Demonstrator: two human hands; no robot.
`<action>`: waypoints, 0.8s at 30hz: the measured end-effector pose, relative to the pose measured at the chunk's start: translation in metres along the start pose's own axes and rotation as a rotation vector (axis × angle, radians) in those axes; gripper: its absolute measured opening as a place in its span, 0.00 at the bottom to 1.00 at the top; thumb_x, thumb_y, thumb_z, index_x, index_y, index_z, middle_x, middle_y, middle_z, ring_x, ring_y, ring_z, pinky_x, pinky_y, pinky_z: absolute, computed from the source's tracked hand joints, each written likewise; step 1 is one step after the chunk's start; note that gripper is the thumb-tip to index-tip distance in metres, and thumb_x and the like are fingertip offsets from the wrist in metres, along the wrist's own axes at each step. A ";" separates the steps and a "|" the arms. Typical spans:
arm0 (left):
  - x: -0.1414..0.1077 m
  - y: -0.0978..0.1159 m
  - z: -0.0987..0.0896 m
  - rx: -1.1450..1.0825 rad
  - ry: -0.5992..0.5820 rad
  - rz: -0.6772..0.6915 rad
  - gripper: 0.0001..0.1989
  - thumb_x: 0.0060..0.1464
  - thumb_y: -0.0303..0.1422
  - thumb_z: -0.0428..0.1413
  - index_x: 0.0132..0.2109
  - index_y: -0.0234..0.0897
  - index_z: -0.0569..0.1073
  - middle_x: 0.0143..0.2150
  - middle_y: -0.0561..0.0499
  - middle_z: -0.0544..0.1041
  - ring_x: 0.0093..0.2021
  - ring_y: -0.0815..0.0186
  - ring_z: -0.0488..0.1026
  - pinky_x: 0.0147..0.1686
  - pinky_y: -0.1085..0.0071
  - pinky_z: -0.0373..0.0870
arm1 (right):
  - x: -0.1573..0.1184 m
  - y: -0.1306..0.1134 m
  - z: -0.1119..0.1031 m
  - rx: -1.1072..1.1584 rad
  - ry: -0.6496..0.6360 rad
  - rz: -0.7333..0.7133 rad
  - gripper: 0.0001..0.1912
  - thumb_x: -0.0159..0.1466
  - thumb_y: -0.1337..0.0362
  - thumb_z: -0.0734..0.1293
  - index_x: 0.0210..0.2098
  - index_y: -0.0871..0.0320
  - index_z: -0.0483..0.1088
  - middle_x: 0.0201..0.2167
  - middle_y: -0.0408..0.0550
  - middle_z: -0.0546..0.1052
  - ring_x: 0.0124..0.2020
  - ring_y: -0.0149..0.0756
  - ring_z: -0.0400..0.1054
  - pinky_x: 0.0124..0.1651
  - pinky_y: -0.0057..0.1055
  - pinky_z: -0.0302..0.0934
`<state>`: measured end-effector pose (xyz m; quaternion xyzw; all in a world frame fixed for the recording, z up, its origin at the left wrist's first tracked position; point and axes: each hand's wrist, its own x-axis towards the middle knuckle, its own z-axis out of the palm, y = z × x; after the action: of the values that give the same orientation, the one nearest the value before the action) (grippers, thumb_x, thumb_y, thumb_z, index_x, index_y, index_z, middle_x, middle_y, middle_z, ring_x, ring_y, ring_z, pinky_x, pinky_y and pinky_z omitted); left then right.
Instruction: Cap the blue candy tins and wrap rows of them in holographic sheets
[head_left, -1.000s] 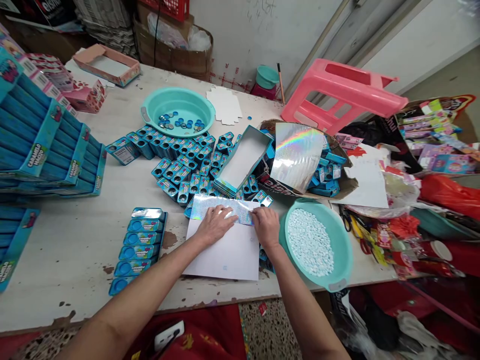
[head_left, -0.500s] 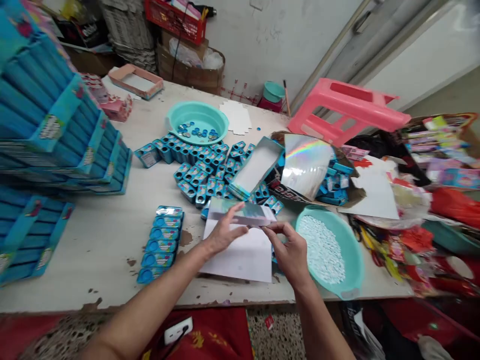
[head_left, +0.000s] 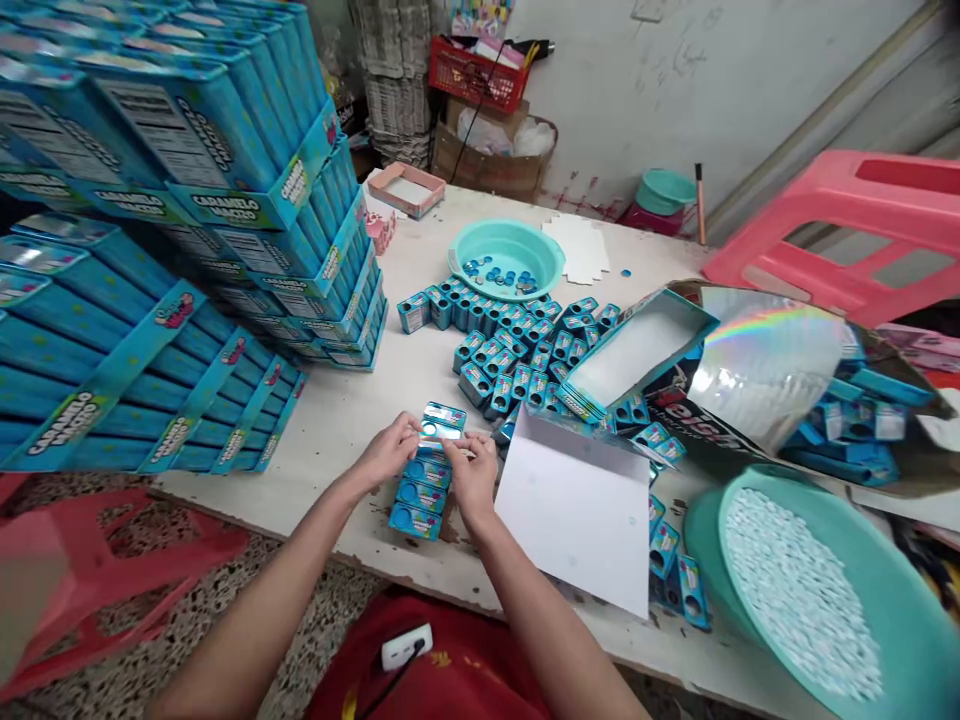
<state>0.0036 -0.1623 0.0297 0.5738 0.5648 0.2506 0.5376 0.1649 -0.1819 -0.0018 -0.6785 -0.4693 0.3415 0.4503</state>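
Observation:
My left hand point(head_left: 391, 447) and my right hand point(head_left: 472, 478) meet over a row of small blue boxes point(head_left: 417, 494) lying side by side. Between their closed fingertips is a thin, shiny piece, too small to make out, level with the upper part of the row. Just right of my right hand lies an open tray with a white inside point(head_left: 576, 510). Many small blue boxes with round holes point(head_left: 517, 385) stand behind.
Tall stacks of blue display boxes point(head_left: 255, 180) rise at the left. A teal basin point(head_left: 551, 262) holds round blue pieces; another basin point(head_left: 709, 530) holds small pale pieces. A blue-edged tray point(head_left: 637, 350), a carton point(head_left: 697, 410) and a pink stool point(head_left: 810, 230) are at the right.
Both hands have moved left from the white tray to the row of boxes. The see-through-looking piece over the white tray is no longer held there. The view has turned left.

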 end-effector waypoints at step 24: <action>0.053 -0.028 -0.011 -0.037 -0.163 -0.319 0.15 0.50 0.37 0.50 0.45 0.38 0.61 0.19 0.61 0.63 0.15 0.73 0.62 0.16 0.78 0.55 | 0.013 0.015 0.043 -0.136 0.122 0.122 0.06 0.53 0.64 0.63 0.30 0.55 0.61 0.38 0.50 0.66 0.42 0.43 0.60 0.45 0.36 0.54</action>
<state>-0.0042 -0.1167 -0.0095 0.4856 0.5985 0.1251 0.6248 0.1360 -0.1595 -0.0313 -0.7544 -0.4209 0.2937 0.4093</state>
